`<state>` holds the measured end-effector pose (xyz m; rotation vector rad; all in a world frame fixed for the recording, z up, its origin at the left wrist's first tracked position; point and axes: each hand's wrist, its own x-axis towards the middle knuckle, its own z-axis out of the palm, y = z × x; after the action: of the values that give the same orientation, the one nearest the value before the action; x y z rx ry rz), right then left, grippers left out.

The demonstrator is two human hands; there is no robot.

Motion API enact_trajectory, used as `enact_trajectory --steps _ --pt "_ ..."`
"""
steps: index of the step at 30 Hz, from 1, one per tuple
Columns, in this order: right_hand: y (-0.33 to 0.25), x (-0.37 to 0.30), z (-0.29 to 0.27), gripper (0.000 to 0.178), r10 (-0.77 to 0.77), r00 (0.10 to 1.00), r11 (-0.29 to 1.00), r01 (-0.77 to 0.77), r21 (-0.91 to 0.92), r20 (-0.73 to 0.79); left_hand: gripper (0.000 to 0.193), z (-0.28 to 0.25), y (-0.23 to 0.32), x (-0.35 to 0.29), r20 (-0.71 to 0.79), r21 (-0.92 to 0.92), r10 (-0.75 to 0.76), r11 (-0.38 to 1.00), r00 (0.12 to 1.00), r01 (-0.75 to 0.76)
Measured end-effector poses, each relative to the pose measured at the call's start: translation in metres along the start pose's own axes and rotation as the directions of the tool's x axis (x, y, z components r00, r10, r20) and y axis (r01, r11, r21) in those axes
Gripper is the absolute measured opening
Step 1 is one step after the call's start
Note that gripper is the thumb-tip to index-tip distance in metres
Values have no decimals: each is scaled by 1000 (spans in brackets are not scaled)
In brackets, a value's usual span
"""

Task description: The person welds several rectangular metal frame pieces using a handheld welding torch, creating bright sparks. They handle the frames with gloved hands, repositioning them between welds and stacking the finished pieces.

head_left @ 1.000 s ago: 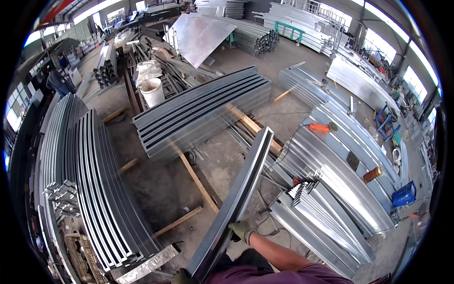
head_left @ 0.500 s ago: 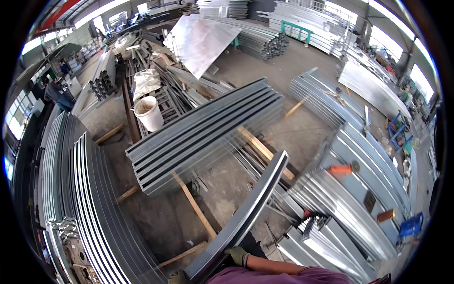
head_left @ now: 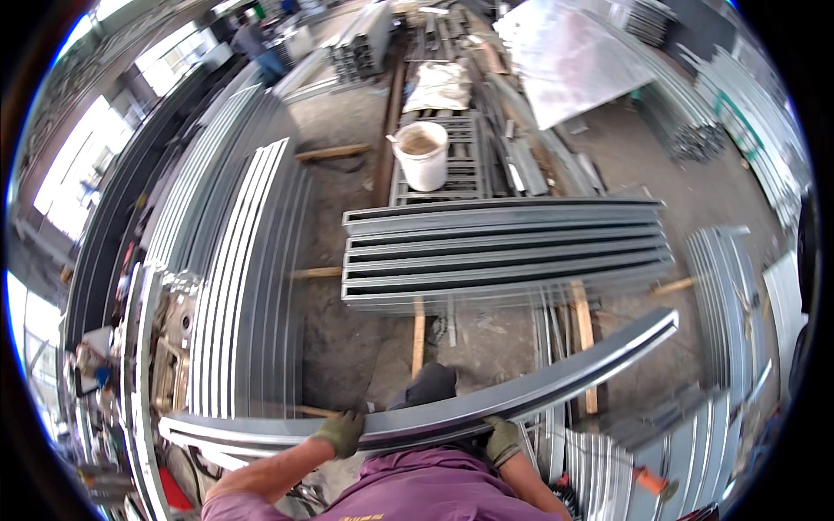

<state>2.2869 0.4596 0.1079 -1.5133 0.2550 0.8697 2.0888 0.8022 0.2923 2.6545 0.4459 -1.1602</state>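
A long grey metal channel [head_left: 530, 388] lies across the front of my body, its right end raised farther out and its left end near the stack on the left. My left hand [head_left: 342, 432], in an olive work glove, is closed over the channel left of my middle. My right hand [head_left: 501, 440], gloved alike, grips the near side of it farther right. Part of its fingers is hidden by the channel. Beyond it, a stack of similar channels [head_left: 504, 257] rests on wooden strips. My dark-clad knee [head_left: 427, 385] shows just behind the channel.
Tall stacks of long metal profiles [head_left: 248, 286] stand at the left. A white bucket [head_left: 423, 165] sits beyond the middle stack, near scrap lengths. At lower right lie metal sheets [head_left: 695, 469] with an orange-handled tool [head_left: 651, 482]. A person [head_left: 258, 50] stands far left.
The view has turned left. The channel has swung from slanting steeply away to lying nearly crosswise before me. My left hand, at the lower edge before, now shows fully on the channel.
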Motion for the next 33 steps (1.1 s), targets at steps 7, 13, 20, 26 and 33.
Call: enact_trajectory --steps 7,13,20,26,33 --pt "-80 99 -18 27 295 955 897 -265 354 -35 31 -77 -3 127 22 -137 130 983 991 -126" --pt "-189 154 -35 33 502 843 847 -433 307 -196 20 -156 14 250 -50 -236 179 954 983 -186" --pt "-237 238 -96 33 515 833 805 -389 449 -202 21 -220 56 368 -191 -218 193 948 962 -233" --pt "-274 314 -148 25 408 910 819 -332 469 -68 20 -246 110 477 -165 -188 197 956 967 -227" --pt "-297 404 -228 27 496 860 795 -394 462 -121 18 -316 173 558 -99 -281 96 952 990 -121"
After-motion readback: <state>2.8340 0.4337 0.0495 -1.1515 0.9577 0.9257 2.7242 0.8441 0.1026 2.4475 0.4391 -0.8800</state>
